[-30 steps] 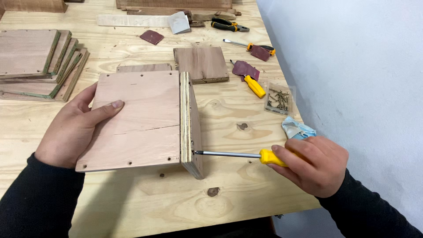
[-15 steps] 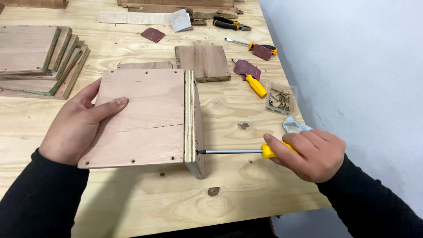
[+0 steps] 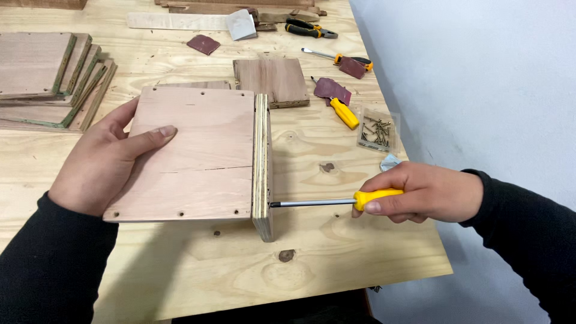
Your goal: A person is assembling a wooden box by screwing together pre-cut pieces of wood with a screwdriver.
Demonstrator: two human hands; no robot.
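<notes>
Gripping the yellow-handled screwdriver (image 3: pixel 336 201) in my right hand (image 3: pixel 423 192), fingers closed round it, I should keep its shaft level and square to the upright plywood end board (image 3: pixel 262 162), while my left hand (image 3: pixel 105 162), fingers spread, presses the flat reddish plywood panel (image 3: pixel 195 153) onto the pale pine tabletop (image 3: pixel 336 252).

One package on the bench, no labels, signs or screens.

Small clear plastic bag of screws (image 3: pixel 376 131) lies flat on the wooden table (image 3: pixel 198 276), near its right edge. Roughly rectangular, see-through, with dark brassy screws heaped loose inside. It sits just right of a yellow-handled tool (image 3: pixel 344 113) and above a crumpled pale-blue scrap (image 3: pixel 390 161), which could be another bit of wrapping; too small to tell. No print visible on the bag. Nothing else on the table reads as packaging.
</notes>
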